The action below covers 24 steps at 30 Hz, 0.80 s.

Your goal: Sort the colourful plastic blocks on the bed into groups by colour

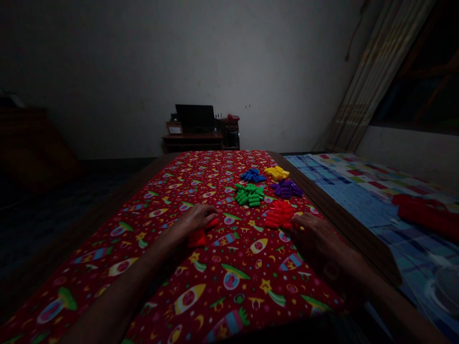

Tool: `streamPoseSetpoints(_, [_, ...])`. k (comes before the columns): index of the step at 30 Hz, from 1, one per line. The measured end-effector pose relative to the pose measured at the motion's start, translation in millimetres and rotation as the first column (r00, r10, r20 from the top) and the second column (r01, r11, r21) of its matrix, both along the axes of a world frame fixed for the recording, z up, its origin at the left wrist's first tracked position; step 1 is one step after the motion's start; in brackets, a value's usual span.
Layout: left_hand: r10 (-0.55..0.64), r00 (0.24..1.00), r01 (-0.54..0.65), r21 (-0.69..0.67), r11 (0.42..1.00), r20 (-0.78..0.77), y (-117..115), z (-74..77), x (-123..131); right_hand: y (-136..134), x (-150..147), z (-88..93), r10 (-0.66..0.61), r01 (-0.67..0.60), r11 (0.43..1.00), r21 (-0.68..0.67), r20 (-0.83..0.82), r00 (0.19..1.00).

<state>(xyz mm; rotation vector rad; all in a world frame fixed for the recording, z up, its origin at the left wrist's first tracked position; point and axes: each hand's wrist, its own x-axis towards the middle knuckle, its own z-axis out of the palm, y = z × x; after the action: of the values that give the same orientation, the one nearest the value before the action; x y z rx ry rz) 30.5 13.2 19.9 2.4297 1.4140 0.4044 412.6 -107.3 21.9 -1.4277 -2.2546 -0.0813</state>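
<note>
My left hand (198, 216) rests low over the patterned cloth, its fingers curled over a small red plastic piece (212, 223). A larger flat-looking red piece (196, 238) lies beneath the wrist side of that hand. My right hand (311, 225) reaches the right edge of a pile of red tube-shaped pieces (278, 215). Its fingertips are bent together at the pile, and what is between them is hidden in shadow. Just beyond are piles of green pieces (250, 195), purple pieces (286, 188), blue pieces (253, 176) and yellow pieces (277, 172).
A red cloth with rocket prints (233, 277) covers the long table, whose dark wooden edge (344, 224) shows at the right. Beyond the table stands a desk with a monitor (195, 118). Checked bedding (344, 191) and a fan (448, 286) are on the right.
</note>
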Motion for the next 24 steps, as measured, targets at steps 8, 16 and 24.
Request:
streamPoseSetpoints(8, [-0.009, 1.000, 0.009, 0.026, 1.000, -0.017, -3, 3.0, 1, 34, 0, 18.4, 0.014, -0.009, 0.998, 0.061, -0.082, 0.997])
streamPoseSetpoints(16, [0.001, 0.999, 0.001, 0.040, 0.999, -0.047, -6, 5.0, 3, 43, -22, 11.4, 0.000, -0.001, 0.999, 0.041, 0.029, 1.000])
streamPoseSetpoints(24, [0.084, 0.979, -0.090, 0.024, 0.996, 0.183, -17, 19.5, 22, 43, -28, 15.4, 0.021, -0.018, 0.993, 0.121, -0.018, 1.000])
